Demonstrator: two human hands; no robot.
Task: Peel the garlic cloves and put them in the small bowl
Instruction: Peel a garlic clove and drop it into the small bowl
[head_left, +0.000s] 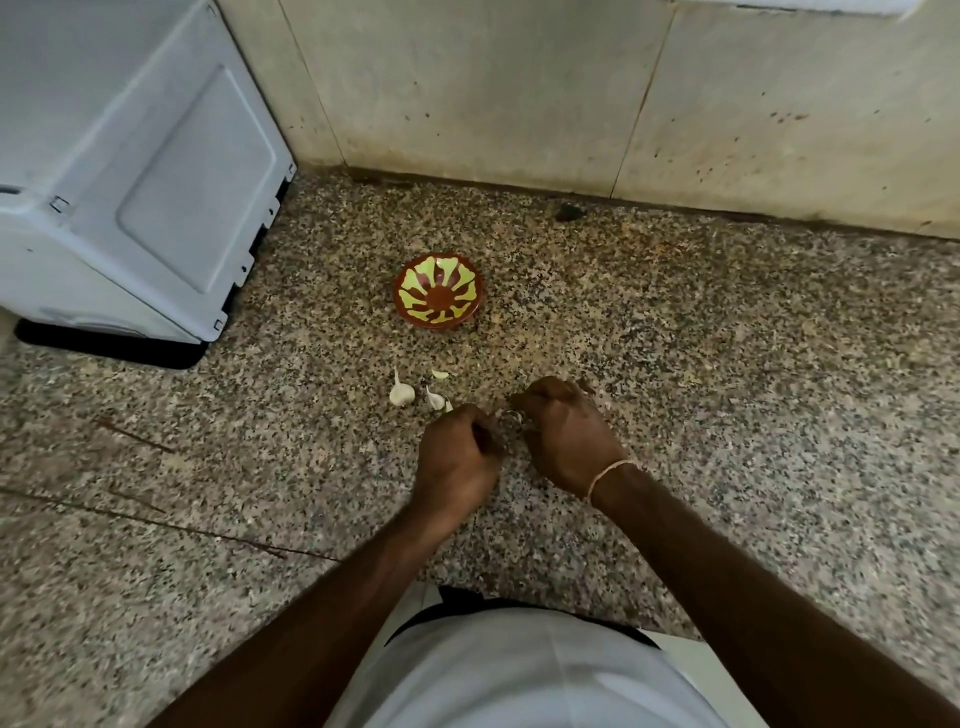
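Note:
A small red-brown bowl (439, 291) with a yellow-green pattern stands on the speckled stone counter (727, 364); nothing shows inside it. Three unpeeled garlic cloves lie in front of it: a large one (401, 393), a smaller one (435, 399) and a small piece (440, 374). Just right of them my left hand (460, 457) and my right hand (569, 431) are curled close together. Both pinch a garlic clove (514, 415) between them, of which only a pale sliver shows.
A white appliance (130, 171) stands on a black base at the back left. A stained tiled wall (571, 93) runs along the back of the counter. A thin cord bracelet (608, 475) circles my right wrist.

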